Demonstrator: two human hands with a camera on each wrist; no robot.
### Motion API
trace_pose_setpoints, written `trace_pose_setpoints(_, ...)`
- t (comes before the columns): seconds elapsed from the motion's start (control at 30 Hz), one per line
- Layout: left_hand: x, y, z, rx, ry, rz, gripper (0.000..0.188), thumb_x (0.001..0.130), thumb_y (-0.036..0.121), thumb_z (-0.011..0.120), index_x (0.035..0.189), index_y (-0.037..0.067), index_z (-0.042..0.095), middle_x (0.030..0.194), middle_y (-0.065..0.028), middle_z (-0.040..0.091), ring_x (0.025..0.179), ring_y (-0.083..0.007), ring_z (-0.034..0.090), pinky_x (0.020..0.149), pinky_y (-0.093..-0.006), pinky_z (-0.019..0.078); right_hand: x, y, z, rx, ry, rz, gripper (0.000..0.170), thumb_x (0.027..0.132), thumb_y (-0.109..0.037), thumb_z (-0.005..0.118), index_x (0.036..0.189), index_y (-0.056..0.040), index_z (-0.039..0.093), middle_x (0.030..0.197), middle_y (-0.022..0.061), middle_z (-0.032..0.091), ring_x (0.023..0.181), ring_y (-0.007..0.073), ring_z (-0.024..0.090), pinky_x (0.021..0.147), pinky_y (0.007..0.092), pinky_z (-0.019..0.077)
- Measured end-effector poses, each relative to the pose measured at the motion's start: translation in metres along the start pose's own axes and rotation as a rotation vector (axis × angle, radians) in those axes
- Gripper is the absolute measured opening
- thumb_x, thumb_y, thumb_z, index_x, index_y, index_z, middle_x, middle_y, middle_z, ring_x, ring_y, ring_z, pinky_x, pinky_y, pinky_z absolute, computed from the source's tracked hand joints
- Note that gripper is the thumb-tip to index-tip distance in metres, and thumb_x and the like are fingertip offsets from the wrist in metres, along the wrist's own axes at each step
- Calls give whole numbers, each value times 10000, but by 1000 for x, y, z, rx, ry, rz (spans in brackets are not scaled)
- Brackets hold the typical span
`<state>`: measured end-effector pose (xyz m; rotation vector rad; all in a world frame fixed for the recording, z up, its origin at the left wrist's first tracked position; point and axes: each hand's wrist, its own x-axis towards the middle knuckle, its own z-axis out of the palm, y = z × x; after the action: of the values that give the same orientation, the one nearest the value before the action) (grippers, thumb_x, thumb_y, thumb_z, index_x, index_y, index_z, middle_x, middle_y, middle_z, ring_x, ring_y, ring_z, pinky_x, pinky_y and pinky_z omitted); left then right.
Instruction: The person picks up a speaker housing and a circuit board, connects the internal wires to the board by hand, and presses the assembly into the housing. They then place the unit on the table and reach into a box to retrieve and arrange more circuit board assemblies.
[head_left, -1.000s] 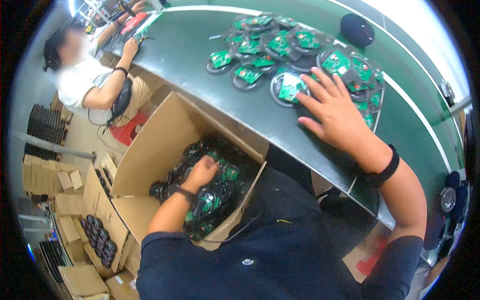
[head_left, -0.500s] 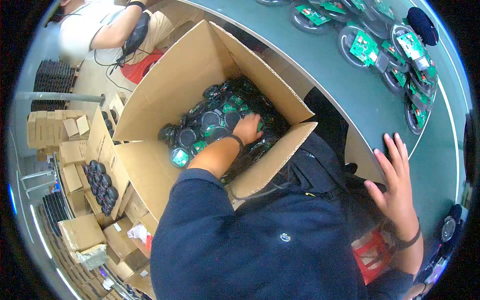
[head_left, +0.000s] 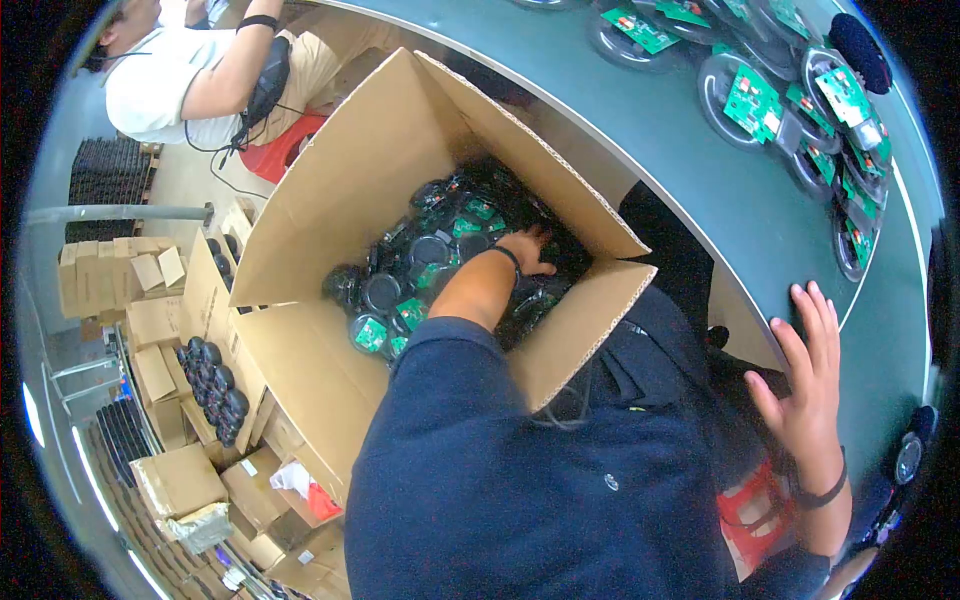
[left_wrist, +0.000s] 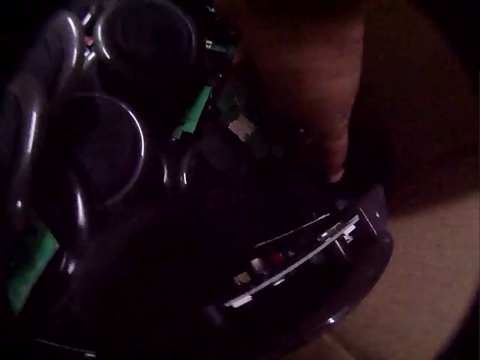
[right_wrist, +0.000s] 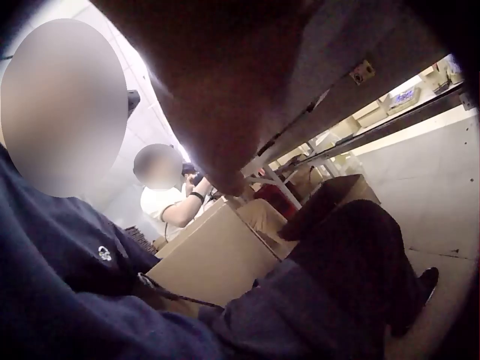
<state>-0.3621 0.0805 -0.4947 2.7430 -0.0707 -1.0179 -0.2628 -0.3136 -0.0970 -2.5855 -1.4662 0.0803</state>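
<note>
My left hand [head_left: 527,250] reaches down into a large cardboard box [head_left: 330,220], over a heap of round black parts with green circuit boards [head_left: 410,312]. Its visible fingers are spread apart, near the box's right-hand wall. In the left wrist view a straight finger [left_wrist: 337,154] points down among the dark round parts [left_wrist: 90,146], just above one with a board set edge-on; the rest of the hand is in shadow. My right hand [head_left: 808,395] rests with extended fingers at the edge of the green table [head_left: 680,130], and nothing shows in its grasp.
More round parts with green boards [head_left: 752,105] are piled on the table's far side, beside a dark rounded object [head_left: 860,52]. Another person [head_left: 180,85] sits along the table at upper left. Cardboard boxes [head_left: 180,480] and a carton of black round pieces [head_left: 212,390] stand at left.
My view has swung down toward the box. The right hand has withdrawn from the parts pile to the table's edge. The left hand has moved toward the box's right-hand wall.
</note>
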Motion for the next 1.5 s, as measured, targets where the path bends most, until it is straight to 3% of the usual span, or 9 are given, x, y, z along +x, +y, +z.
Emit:
trace_pose_setpoints(0.1,13,5,12,-131,-23,-144,880,901,702,398,1527,93,286,1559,-257,247,1309,-411,470,1078,-445,410,0,0,1,-24,-8,11,596,723,-223,778,1258,-98,546,1467,217,424,1385,448,360,1136,582,272)
trace_pose_setpoints(0.2,-28,33,-44,-300,-20,-232,834,926,658,401,1521,84,294,1556,-263,248,1311,-410,468,1073,-444,414,0,0,0,-13,-19,29,583,722,-217,778,1246,-98,551,1466,220,424,1380,453,366,1131,586,274)
trace_pose_setpoints(0.43,35,-10,1,-264,-228,-198,765,926,621,425,1482,96,383,1574,-208,255,1302,-405,485,1062,-444,423,0,0,1,-14,-9,12,597,727,-201,777,1264,-113,533,1463,228,424,1372,464,374,1122,595,281)
trace_pose_setpoints(0.63,6,18,7,-98,176,-294,645,937,560,435,1443,161,476,1566,-176,297,1391,-415,312,1101,-528,295,1,-1,0,-16,-19,19,593,728,-206,782,1258,-108,536,1456,233,429,1368,464,379,1119,598,284)
trace_pose_setpoints(0.83,11,3,45,72,236,1,498,994,332,302,1370,109,541,1407,-172,526,1375,-332,386,1138,-558,241,4,-3,-3,7,-10,-11,530,712,-273,797,1178,-122,596,1416,194,466,1357,415,401,1115,582,303)
trace_pose_setpoints(0.93,18,0,68,-243,403,-29,468,952,323,402,1316,88,578,1346,-173,567,1305,-333,462,1138,-546,230,2,-2,-8,16,-22,-23,539,737,-323,789,1210,-153,595,1417,155,471,1354,383,407,1114,560,313)
trace_pose_setpoints(1.07,-12,25,22,-418,222,-126,568,872,409,520,1295,31,554,1293,-267,563,1221,-479,480,1075,-519,376,2,-5,-11,10,-2,-40,549,783,-370,761,1265,-177,585,1439,135,459,1355,348,412,1124,530,310)
trace_pose_setpoints(1.3,42,-3,75,-165,-29,-158,692,892,485,448,1388,4,477,1442,-284,422,1352,-436,368,1146,-458,290,0,15,-23,315,93,-15,534,822,-325,755,1267,-90,577,1381,152,518,1288,350,494,1070,495,387)
trace_pose_setpoints(1.5,9,11,41,-552,118,-162,666,894,452,475,1384,0,461,1447,-284,419,1351,-436,376,1124,-463,319,50,105,-76,269,450,254,459,863,-238,712,1252,-39,573,1248,176,598,1146,308,592,986,397,472)
